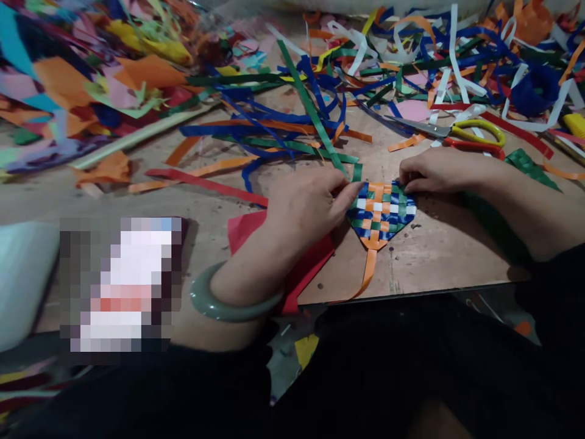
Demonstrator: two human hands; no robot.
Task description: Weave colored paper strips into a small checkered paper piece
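A small woven piece [377,210] of blue, green, orange and white strips lies near the table's front edge, narrowing to a point towards me. From that point an orange strip [369,271] hangs down to the edge. My left hand [311,204], with a greenish bangle [235,296] on its wrist, pinches the upper left corner, where a green strip [357,172] sticks up. At the upper right corner my right hand [432,174] has its fingers closed on the weave. Red paper [308,268] lies partly under my left forearm.
Scissors [457,131] with yellow and red handles lie beyond my right hand. Loose coloured strips [292,119] cover the back of the table, with paper scraps [68,85] at the left. A blurred-out phone-like object [132,274] lies left of my arm.
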